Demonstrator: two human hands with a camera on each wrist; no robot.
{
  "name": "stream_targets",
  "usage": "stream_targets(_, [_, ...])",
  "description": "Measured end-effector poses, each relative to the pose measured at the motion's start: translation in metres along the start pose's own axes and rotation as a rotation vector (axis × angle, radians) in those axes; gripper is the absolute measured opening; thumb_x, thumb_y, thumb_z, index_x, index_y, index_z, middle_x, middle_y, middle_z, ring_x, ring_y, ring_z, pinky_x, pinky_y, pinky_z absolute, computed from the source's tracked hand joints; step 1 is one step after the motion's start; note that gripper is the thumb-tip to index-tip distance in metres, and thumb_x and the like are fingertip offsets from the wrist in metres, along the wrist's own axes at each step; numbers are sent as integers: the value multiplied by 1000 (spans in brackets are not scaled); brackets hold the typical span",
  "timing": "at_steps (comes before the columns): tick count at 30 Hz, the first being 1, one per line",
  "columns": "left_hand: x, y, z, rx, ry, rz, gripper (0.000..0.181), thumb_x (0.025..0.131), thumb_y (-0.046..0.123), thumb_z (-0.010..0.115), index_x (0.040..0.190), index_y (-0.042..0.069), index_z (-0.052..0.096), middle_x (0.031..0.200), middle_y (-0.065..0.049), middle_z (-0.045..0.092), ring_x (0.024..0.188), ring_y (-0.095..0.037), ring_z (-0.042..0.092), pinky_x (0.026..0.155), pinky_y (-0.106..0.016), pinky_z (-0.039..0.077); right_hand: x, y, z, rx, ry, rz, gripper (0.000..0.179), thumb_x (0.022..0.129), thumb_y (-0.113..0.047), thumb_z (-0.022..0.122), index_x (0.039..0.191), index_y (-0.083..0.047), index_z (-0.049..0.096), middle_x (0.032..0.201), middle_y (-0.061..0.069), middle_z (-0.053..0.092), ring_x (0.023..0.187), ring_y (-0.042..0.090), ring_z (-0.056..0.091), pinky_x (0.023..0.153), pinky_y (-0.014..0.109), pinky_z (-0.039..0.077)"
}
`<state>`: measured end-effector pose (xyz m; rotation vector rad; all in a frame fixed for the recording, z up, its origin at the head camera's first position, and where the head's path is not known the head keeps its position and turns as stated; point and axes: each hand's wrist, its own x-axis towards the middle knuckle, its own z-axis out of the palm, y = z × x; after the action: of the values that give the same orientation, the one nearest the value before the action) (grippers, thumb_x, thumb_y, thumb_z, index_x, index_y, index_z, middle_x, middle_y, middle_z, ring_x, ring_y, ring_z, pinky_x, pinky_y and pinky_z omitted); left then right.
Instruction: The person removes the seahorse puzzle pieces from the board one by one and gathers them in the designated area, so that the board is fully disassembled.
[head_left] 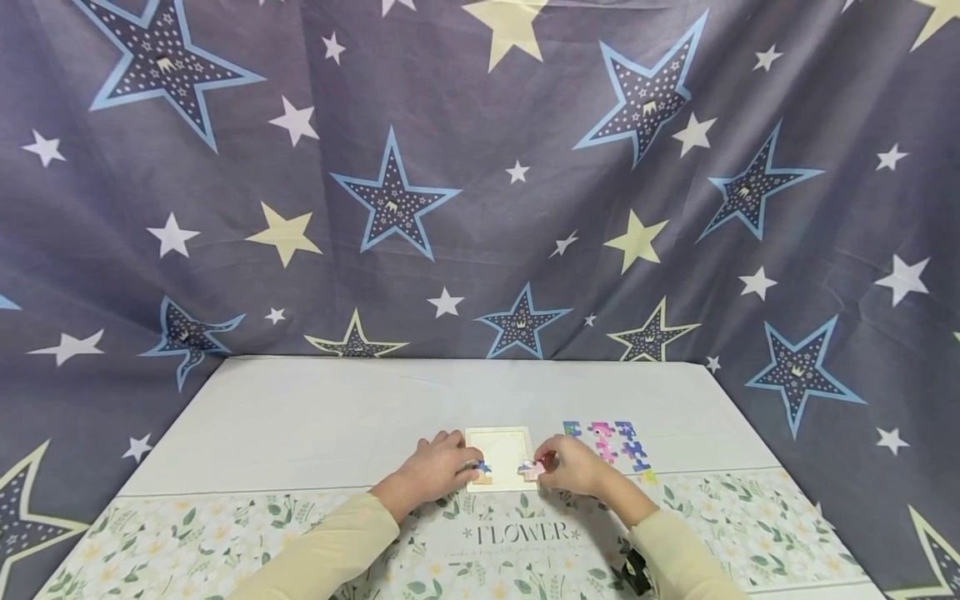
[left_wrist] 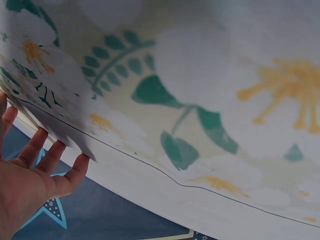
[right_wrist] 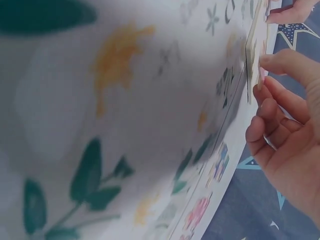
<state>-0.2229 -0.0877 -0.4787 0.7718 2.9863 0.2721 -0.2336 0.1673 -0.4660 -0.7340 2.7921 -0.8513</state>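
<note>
A cream puzzle tray (head_left: 498, 431) lies on the table between both hands. At its lower left corner sits a blue and orange jigsaw piece (head_left: 483, 475). My left hand (head_left: 435, 468) rests over the tray's left edge, its fingertips touching that piece; in the left wrist view its fingers (left_wrist: 50, 155) are spread and fairly straight. Over the tray's lower right side, my right hand (head_left: 573, 468) pinches a pink jigsaw piece (head_left: 532, 472) between thumb and fingers. The right wrist view shows this right hand (right_wrist: 290, 120) at the tray's edge, the piece mostly hidden.
Right of the tray lie several loose jigsaw pieces: pink ones (head_left: 603, 442), blue ones (head_left: 636, 452), a yellow one (head_left: 648, 477) and a blue-green one (head_left: 572, 428). A flower-printed cloth (head_left: 300, 529) covers the near table. A star-patterned curtain (head_left: 465, 200) hangs behind.
</note>
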Motion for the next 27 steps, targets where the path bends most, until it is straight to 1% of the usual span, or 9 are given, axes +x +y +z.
stream_targets(6, [-1,1,0,-9,2,-1,35,92,46,50,121,29,60,106,0,53,93,-15,45,85,-51,42,-7,7,-8,-19,-3,15,22,72,-8,71,93,-3,65,82,1,59,73,11,51,64,25,44])
stream_targets(10, [-1,1,0,-4,12,8,34,91,44,52,121,28,60,105,-1,53,92,-15,45,83,-51,42,-11,11,-13,-15,4,31,23,72,-7,71,94,-2,65,82,2,59,72,11,50,63,25,44])
stream_targets(15, [-1,1,1,3,10,16,34,92,44,52,120,28,61,104,-1,52,90,-15,45,79,-47,42,-18,18,-19,-43,11,16,24,72,-6,71,94,-1,66,82,1,60,73,12,51,63,24,44])
stream_targets(19, [-1,1,1,3,8,17,35,92,45,51,121,29,60,105,-1,52,91,-15,45,79,-47,42,-23,27,-26,-62,19,4,21,71,-6,71,91,-3,66,80,0,60,72,11,51,63,23,44])
stream_targets(27, [0,0,0,11,7,17,35,92,46,50,121,30,60,106,0,52,91,-15,45,80,-47,42,-33,39,-37,-44,21,4,23,72,-5,70,94,0,66,81,2,60,71,11,50,62,22,42])
